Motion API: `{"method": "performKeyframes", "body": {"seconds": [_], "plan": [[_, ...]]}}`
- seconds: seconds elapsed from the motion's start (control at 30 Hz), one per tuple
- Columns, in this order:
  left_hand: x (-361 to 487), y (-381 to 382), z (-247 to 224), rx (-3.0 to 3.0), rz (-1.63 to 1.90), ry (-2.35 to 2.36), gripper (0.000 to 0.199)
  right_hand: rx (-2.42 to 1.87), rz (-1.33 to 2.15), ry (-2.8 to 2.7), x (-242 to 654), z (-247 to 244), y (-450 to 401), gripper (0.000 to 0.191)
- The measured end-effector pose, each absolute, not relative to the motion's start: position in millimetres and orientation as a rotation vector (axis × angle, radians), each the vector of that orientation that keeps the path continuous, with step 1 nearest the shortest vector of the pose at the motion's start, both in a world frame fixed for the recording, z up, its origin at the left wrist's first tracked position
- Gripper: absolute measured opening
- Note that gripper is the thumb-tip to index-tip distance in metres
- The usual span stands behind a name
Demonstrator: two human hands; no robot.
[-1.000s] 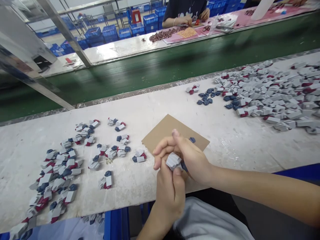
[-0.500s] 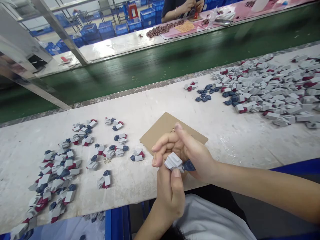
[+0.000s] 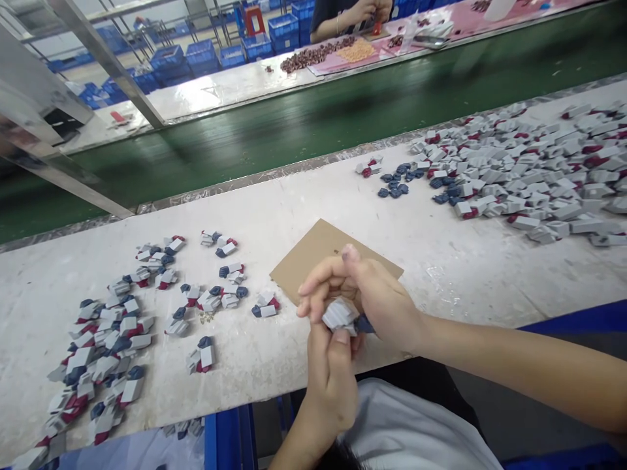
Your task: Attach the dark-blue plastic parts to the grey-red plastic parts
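Observation:
A grey stepped plastic toy part with a navy blue end is between my two hands, above the near edge of the worktable. My left hand comes up from below, with its thumb pressed on the grey part. From the right, my right hand curls around it, its palm against the navy end. Its fingers bend over beyond the part, and their grip is partly hidden. Behind the hands lies a tan cardboard square with a few tiny bits on it.
Many grey and maroon parts are heaped at right, beside loose navy pieces. Grey, maroon and navy assemblies spread at left. A green conveyor belt runs behind the table. Across it, a person's hands are at work.
The camera view has shifted slightly. My right hand has closed in a little over the part, and less of the navy end shows.

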State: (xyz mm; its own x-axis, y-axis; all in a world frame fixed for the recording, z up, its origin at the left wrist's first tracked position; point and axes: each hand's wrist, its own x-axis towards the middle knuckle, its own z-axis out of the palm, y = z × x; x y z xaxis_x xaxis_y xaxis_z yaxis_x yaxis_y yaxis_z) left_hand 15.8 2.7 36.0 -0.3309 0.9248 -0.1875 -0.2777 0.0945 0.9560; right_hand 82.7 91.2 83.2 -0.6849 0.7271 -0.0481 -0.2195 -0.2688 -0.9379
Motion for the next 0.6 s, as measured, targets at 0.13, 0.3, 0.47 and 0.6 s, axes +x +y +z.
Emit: {"method": "performKeyframes", "body": {"seconds": [0.13, 0.3, 0.47, 0.6], "plan": [[21.8, 13.8, 40.1, 0.445, 1.508, 1.156, 0.02, -0.785, 1.758, -1.325, 77.8, 77.8, 92.0, 0.053], [24.6, 30.0, 36.4, 0.556, 1.614, 1.366, 0.03, -0.802, 1.481, -1.457, 68.5, 67.3, 92.4, 0.052], [24.0, 34.8, 37.3, 0.504, 1.653, 1.331, 0.021, -0.778, 1.517, -1.266, 76.4, 61.5, 92.3, 0.054], [26.9, 35.9, 41.8, 0.451, 1.616, 1.261, 0.015, -0.748, 1.518, -1.031, 90.3, 56.5, 91.1, 0.045]]}}
